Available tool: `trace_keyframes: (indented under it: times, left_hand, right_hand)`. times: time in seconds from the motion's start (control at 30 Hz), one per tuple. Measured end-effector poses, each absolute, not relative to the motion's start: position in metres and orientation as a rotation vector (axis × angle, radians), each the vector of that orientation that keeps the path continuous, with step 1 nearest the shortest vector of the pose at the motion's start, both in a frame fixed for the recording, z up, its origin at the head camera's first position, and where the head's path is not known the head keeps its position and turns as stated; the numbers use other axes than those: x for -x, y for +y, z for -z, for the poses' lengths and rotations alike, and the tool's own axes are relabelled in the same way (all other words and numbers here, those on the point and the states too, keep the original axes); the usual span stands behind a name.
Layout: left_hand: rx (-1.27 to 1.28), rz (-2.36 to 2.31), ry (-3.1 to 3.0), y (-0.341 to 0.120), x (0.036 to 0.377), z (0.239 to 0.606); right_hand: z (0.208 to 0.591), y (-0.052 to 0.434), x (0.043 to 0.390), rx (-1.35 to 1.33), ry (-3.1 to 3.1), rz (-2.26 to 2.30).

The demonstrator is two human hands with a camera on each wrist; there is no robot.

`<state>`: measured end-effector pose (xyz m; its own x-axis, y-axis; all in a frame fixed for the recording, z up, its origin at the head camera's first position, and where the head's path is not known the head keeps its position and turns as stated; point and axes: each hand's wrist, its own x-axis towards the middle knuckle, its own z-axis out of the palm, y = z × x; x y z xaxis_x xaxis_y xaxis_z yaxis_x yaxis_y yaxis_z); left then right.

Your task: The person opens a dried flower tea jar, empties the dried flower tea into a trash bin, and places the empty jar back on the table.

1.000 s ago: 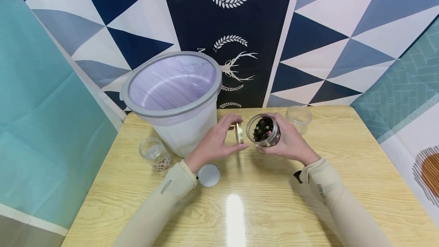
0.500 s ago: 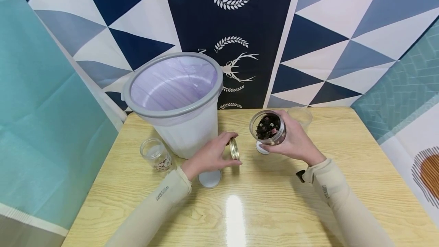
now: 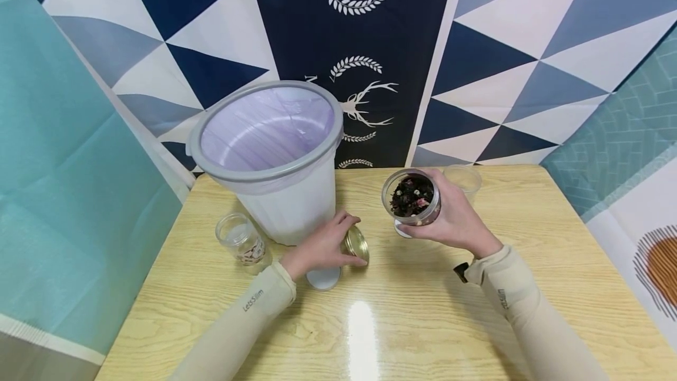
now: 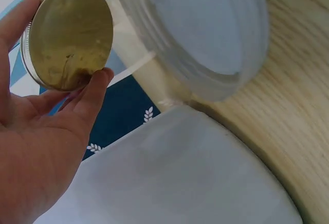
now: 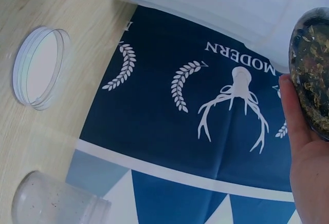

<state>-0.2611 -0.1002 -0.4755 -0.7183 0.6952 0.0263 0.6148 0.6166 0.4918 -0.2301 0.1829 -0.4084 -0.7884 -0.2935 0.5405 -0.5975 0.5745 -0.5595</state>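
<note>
My left hand [image 3: 319,246] pinches a gold screw lid [image 3: 357,244] by its edge, thumb and fingers on opposite sides. The lid stands tilted just above the table, its shiny inner face turned to the right; the left wrist view shows this gold face too. My right hand [image 3: 455,219] grips a clear jar [image 3: 412,197] around its side and holds it raised, mouth tipped toward me. Dark dried flower tea with pink and pale bits fills much of it. Beneath the left hand, a round white lid [image 3: 324,279] lies partly covered.
A white bin [image 3: 296,204] with a grey rim and purple liner stands behind the left hand. Left of it is a clear jar [image 3: 240,237] with a patterned label. Another white lid [image 3: 400,229] lies under the held jar, and a clear jar [image 3: 468,176] stands behind the right hand.
The left hand has drawn the gold lid away from the jar, leftward and down, and turned its inner face up more. The right hand has shifted slightly right with the jar.
</note>
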Motion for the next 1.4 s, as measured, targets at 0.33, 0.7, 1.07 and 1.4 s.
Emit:
trace_keyframes:
  times: [0.33, 0.7, 1.07, 1.4]
  left_hand:
    - [-1.089, -0.628, 2.650, -0.108, 0.258, 0.490]
    - [-1.235, -0.290, 2.760, -0.107, 0.257, 0.498]
    - [-1.220, -0.174, 2.800, -0.103, 0.256, 0.500]
    - [-1.151, -0.179, 2.794, -0.101, 0.253, 0.500]
  right_hand:
    - [0.407, 0.180, 0.229, -0.727, -2.388, -1.108]
    - [0.405, 0.177, 0.229, -0.716, -2.394, -1.110]
    - [0.403, 0.179, 0.226, -0.725, -2.382, -1.121]
    - [0.403, 0.179, 0.226, -0.723, -2.373, -1.115]
